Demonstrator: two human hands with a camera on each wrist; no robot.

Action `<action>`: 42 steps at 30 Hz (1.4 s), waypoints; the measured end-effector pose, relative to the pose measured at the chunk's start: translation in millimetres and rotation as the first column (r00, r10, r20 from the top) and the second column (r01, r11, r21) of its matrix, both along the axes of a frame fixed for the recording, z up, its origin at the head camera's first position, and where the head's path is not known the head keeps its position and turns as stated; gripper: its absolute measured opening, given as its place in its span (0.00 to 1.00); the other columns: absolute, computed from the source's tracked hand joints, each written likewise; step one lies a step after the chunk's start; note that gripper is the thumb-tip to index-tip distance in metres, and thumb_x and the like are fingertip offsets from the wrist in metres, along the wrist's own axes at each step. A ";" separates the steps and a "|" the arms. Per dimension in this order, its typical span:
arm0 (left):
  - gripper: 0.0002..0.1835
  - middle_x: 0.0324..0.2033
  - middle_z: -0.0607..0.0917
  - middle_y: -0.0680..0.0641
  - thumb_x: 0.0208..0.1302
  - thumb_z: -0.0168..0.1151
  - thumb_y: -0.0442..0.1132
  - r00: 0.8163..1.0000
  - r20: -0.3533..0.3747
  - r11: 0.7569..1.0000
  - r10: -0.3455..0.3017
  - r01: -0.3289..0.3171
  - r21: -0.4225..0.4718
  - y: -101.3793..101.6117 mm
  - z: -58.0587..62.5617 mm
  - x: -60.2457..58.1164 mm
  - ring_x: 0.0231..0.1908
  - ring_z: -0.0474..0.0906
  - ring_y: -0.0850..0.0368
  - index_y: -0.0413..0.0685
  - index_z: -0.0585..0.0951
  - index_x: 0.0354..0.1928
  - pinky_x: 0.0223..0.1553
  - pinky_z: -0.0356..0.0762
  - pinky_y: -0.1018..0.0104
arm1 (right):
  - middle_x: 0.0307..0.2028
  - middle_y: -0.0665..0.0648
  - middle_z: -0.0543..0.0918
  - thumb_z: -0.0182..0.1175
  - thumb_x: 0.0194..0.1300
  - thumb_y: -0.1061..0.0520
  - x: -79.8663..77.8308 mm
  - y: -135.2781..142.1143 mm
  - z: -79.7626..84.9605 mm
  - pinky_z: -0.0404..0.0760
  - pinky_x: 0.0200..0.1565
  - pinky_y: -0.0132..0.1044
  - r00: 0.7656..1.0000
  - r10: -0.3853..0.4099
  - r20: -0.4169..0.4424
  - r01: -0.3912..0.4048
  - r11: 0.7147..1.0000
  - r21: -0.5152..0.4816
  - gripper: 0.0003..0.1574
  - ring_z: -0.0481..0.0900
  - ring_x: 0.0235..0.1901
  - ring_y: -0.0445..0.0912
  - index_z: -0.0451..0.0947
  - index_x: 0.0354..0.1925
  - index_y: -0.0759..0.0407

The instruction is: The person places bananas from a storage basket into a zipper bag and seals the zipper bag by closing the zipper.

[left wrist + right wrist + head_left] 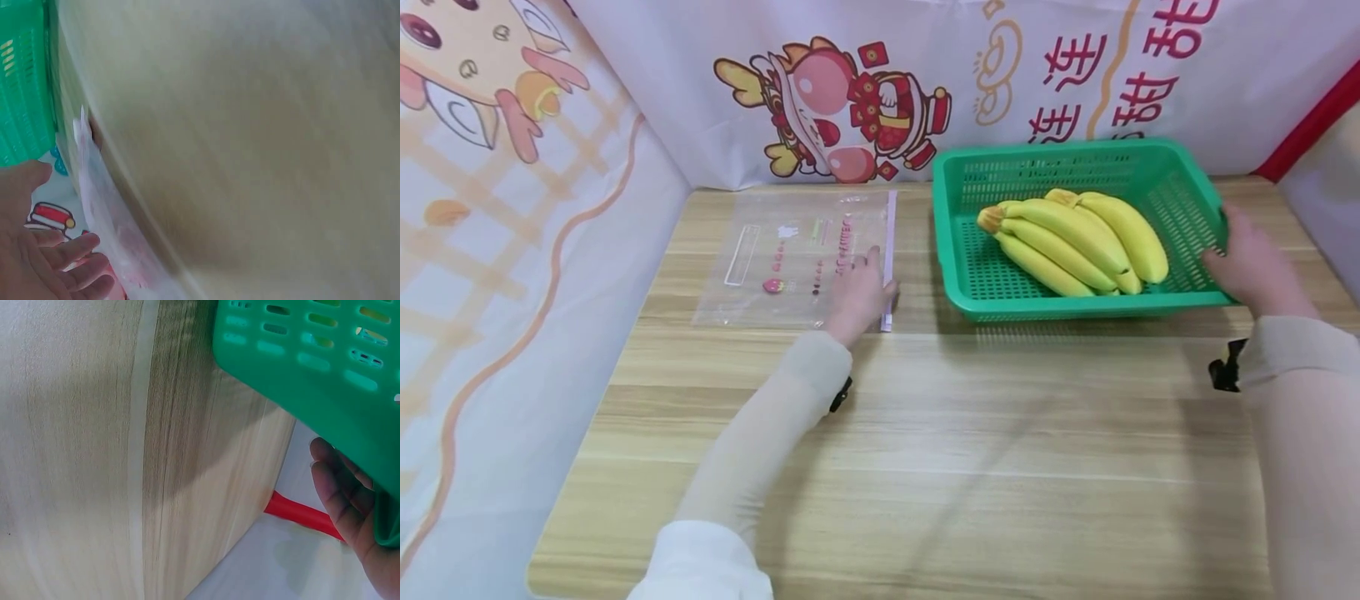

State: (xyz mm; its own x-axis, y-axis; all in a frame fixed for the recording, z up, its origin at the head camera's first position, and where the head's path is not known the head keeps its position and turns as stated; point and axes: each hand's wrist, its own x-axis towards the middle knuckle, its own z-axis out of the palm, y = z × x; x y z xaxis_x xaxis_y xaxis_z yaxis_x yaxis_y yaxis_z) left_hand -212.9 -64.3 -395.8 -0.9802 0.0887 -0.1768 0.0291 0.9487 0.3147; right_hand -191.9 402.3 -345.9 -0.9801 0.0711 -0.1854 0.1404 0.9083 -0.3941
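On the far right of the table stands a green plastic basket (1097,307) with yellow bananas (1060,229) lying in it. My right hand (1262,267) grips the basket's right rim, thumb over the edge; the right wrist view shows the fingers (337,484) beneath the rim. To the basket's left, a clear zip bag (748,287) with a pale purple strip and printed fruit lies flat. Over its strip end hovers my left hand (859,296), fingers loosely spread. In the left wrist view, that hand holds nothing; whether it touches the bag is unclear.
The wood-grain table (925,467) extends toward me. Behind it hangs a white printed cloth (985,75) with a cartoon figure and red characters. Another patterned cloth (527,275) lines the left side.
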 end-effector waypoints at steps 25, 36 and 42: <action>0.30 0.51 0.80 0.36 0.72 0.45 0.39 0.990 -0.032 0.982 -0.140 0.134 -0.134 6.3 -9.3 0.6 0.49 0.77 0.42 0.56 0.54 0.74 0.55 0.76 0.52 | 0.67 0.82 0.51 0.38 0.71 0.43 -0.2 -2.6 1.2 0.59 0.53 0.76 0.998 -0.054 0.020 0.054 0.997 -0.045 0.49 0.57 0.55 0.73 0.25 0.74 0.65; 0.29 0.55 0.77 0.34 0.68 0.48 0.30 0.987 -0.048 0.974 -0.156 0.145 -0.172 6.4 -9.0 1.7 0.50 0.78 0.41 0.41 0.59 0.71 0.56 0.77 0.53 | 0.65 0.82 0.54 0.38 0.70 0.44 -0.2 -3.7 -1.3 0.61 0.52 0.74 0.996 -0.087 0.012 0.087 0.996 -0.030 0.49 0.59 0.54 0.73 0.26 0.74 0.64; 0.28 0.60 0.73 0.34 0.69 0.47 0.31 0.988 -0.041 0.975 -0.148 0.139 -0.171 7.2 -11.2 0.7 0.52 0.76 0.41 0.38 0.60 0.70 0.57 0.76 0.54 | 0.65 0.82 0.54 0.38 0.70 0.43 -0.5 -2.9 -3.4 0.61 0.52 0.74 0.995 -0.100 0.018 0.100 0.995 -0.020 0.50 0.59 0.54 0.73 0.26 0.74 0.65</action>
